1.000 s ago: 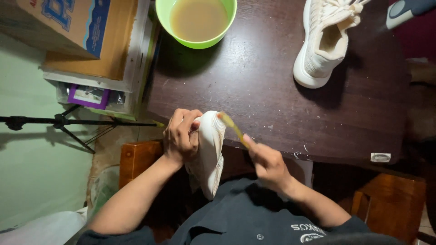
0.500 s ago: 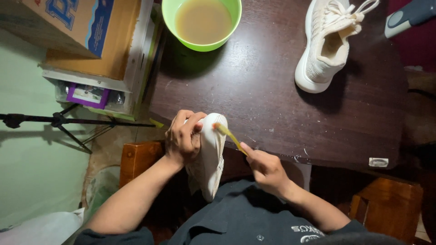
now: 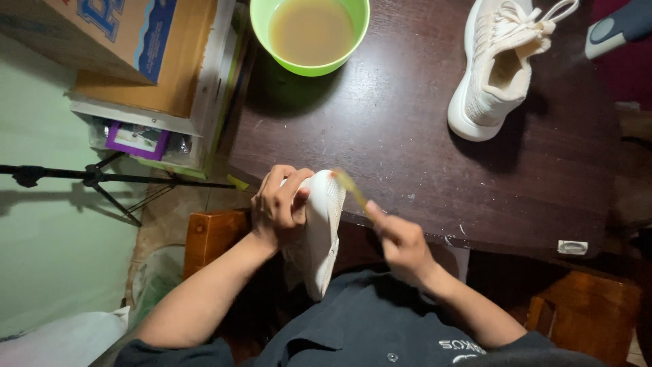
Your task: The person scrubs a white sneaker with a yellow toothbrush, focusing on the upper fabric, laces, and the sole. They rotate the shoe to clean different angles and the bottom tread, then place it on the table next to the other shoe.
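My left hand [image 3: 278,204] grips a white sneaker [image 3: 318,238] held sole-up over my lap, at the near edge of the dark wooden table [image 3: 407,136]. My right hand [image 3: 401,241] holds a thin yellowish brush [image 3: 352,188] whose tip touches the toe end of the sole. The brush is blurred by motion. A second white sneaker [image 3: 499,64] rests upright on the table at the far right, laces loose. A green bowl [image 3: 309,34] of murky brownish water stands at the far edge of the table.
Cardboard boxes [image 3: 129,47] are stacked left of the table, over a clear bin. A black tripod [image 3: 95,180] stands on the floor at left. Wooden chair arms [image 3: 210,234] flank my lap. A blue-grey object [image 3: 618,27] lies at the top right corner.
My right hand has drawn back toward me and to the right, with the brush tip sliding along the toe of the sole. The left hand keeps the sneaker nearly still.
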